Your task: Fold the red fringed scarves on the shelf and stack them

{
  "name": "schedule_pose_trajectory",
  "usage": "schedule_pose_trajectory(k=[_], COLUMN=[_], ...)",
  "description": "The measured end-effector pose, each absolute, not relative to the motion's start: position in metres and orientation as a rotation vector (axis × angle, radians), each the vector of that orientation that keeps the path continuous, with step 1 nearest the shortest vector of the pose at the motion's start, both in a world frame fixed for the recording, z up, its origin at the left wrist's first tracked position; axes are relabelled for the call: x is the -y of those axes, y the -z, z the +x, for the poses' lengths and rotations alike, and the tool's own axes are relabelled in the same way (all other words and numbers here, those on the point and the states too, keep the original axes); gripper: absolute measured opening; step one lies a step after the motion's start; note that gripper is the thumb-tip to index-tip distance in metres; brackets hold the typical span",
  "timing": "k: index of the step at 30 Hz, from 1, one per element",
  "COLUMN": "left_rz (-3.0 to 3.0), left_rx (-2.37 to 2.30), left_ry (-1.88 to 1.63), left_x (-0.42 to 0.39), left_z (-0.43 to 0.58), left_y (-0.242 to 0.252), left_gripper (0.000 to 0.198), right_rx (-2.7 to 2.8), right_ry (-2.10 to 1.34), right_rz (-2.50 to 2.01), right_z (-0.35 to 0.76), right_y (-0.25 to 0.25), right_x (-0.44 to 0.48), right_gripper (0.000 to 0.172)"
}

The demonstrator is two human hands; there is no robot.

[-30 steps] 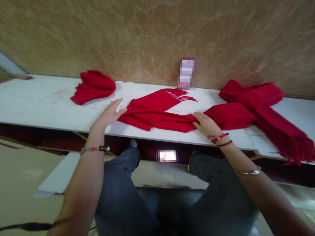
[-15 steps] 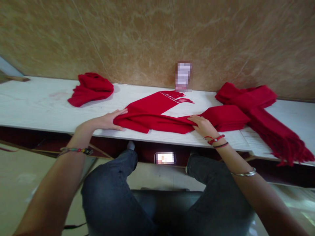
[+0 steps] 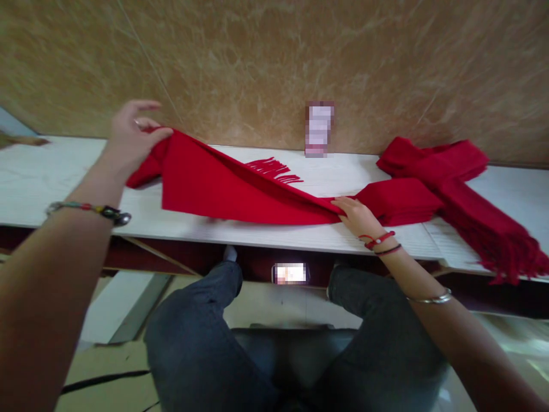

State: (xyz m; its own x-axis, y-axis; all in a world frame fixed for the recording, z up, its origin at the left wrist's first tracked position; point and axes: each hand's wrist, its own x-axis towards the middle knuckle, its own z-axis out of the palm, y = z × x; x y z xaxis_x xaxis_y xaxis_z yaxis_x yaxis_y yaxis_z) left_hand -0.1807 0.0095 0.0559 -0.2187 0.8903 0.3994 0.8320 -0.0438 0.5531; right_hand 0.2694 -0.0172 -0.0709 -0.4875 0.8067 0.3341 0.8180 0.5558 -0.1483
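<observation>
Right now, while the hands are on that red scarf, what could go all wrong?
The left hand pinches the raised end of the red scarf by its upper edge, so that end might slip and flop down crooked.

The scarf's lower edge is close to the front of the white table, so a tug could pull some over.

The right hand is right beside the folded red pile and might bump it untidy.

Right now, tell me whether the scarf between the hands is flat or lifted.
Partly lifted: the left hand holds the scarf up, and it slopes down to the right hand.
</observation>
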Motion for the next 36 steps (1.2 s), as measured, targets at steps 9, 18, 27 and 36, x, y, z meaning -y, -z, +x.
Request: schedule_pose_trajectory(k=[9, 18, 27, 36], left_rz=[2.693, 2.664, 2.674, 2.759], left_rx=[-2.170, -2.047, -1.945, -1.672], left_ry=[-0.255, 0.030, 0.046, -0.178], left_x=[-0.048, -0.016, -0.005, 0.005], left_z=[-0.188, -0.145, -0.103, -0.109], left_y=[-0.075, 0.004, 0.020, 0.037], left_gripper=[0.063, 0.061, 0.049, 0.050], right_rx=[2.427, 2.501, 2.587, 2.643], right_ry=[0.083, 0.160, 0.238, 0.232], right_rz=[-1.395, -1.333, -1.141, -1.100], right_z=[0.273, 0.268, 0.265, 0.230], right_y=[0.074, 0.068, 0.064, 0.058], right_x=[0.016, 0.019, 0.021, 0.021], right_gripper=[0.045, 0.044, 0.039, 0.039])
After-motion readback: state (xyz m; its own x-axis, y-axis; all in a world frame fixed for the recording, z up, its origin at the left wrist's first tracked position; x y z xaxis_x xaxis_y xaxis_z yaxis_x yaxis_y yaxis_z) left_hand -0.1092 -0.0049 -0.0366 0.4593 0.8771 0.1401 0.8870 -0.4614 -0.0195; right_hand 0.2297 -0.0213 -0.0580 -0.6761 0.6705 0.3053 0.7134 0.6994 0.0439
